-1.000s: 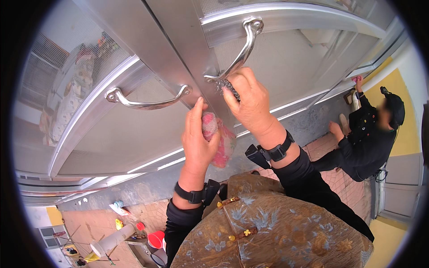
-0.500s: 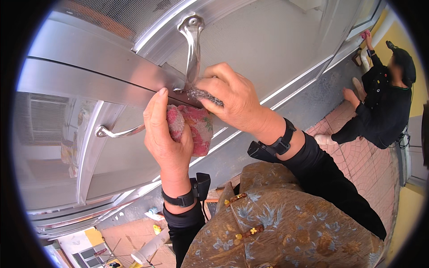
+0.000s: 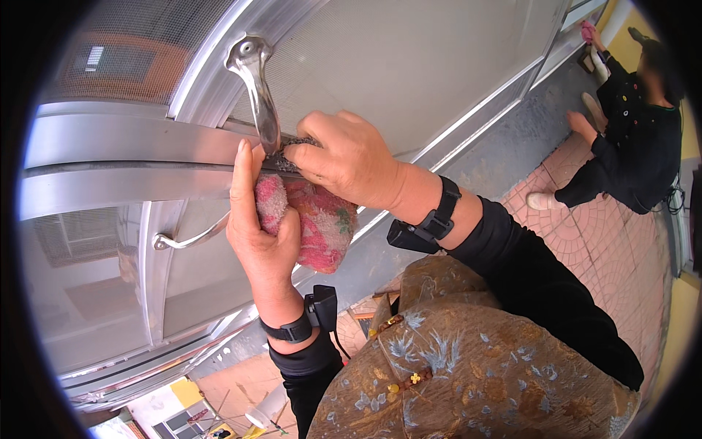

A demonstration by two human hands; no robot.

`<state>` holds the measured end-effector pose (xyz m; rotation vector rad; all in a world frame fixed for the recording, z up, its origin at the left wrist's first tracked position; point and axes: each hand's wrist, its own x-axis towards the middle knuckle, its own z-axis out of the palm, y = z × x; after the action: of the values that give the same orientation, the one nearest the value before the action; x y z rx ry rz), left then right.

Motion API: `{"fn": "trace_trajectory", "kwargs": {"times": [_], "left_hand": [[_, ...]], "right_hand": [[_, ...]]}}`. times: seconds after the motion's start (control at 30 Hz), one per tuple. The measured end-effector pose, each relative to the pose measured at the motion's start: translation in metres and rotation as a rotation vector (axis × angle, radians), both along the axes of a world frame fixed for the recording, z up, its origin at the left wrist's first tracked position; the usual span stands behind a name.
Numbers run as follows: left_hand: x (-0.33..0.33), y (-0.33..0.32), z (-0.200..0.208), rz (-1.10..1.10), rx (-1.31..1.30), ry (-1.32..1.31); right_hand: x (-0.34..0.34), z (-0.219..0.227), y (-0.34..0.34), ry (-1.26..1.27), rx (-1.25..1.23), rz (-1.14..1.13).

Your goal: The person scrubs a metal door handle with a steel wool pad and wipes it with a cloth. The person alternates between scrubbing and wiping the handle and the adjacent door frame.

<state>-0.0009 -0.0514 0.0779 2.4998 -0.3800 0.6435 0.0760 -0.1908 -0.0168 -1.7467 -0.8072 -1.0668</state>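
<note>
My left hand (image 3: pixel 261 223) is closed around a damp-looking pink and grey cloth (image 3: pixel 322 227), its fingers pointing up beside the door edge. My right hand (image 3: pixel 347 157) pinches a dark steel wool scrubber (image 3: pixel 292 152) against the foot of a shiny metal door handle (image 3: pixel 259 91). That handle is fixed to the silver frame of a screened door (image 3: pixel 380 80). The two hands are close together, with the cloth hanging just below the scrubber. Part of the scrubber is hidden under my right fingers.
A second metal handle (image 3: pixel 186 240) is on the adjoining door panel at left. At the far right, a person in black (image 3: pixel 636 146) crouches on pink paving tiles (image 3: pixel 585 241), one hand holding a pink cloth (image 3: pixel 588 31) at the wall. A white pipe-like object (image 3: pixel 265 411) lies lower down.
My view has shifted, so the handle appears farther left. The scrubber is still at the handle's lower end, pressed now against its inner side. My left hand keeps the cloth.
</note>
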Motion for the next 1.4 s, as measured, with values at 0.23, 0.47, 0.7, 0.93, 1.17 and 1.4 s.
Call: {"fn": "trace_trajectory", "kwargs": {"times": [0.23,0.47,0.7,0.93,1.17,1.4], "left_hand": [[-0.001,-0.001,0.0,0.01,-0.022,0.023],[-0.004,-0.001,0.003,0.027,-0.048,0.066],[-0.004,0.001,-0.003,-0.004,-0.081,0.049],[-0.008,-0.004,-0.009,0.02,-0.099,0.024],[-0.012,-0.005,-0.012,0.063,-0.087,0.01],[-0.01,-0.009,-0.017,0.096,-0.082,-0.018]], "right_hand": [[-0.004,0.003,-0.002,0.012,0.01,0.022],[-0.001,-0.018,0.0,0.002,-0.026,-0.013],[-0.013,-0.003,-0.017,0.126,0.136,0.001],[0.002,0.013,-0.003,0.08,0.12,0.035],[-0.007,0.006,-0.013,0.133,0.083,0.041],[-0.003,0.006,-0.007,0.072,-0.047,0.03]]}}
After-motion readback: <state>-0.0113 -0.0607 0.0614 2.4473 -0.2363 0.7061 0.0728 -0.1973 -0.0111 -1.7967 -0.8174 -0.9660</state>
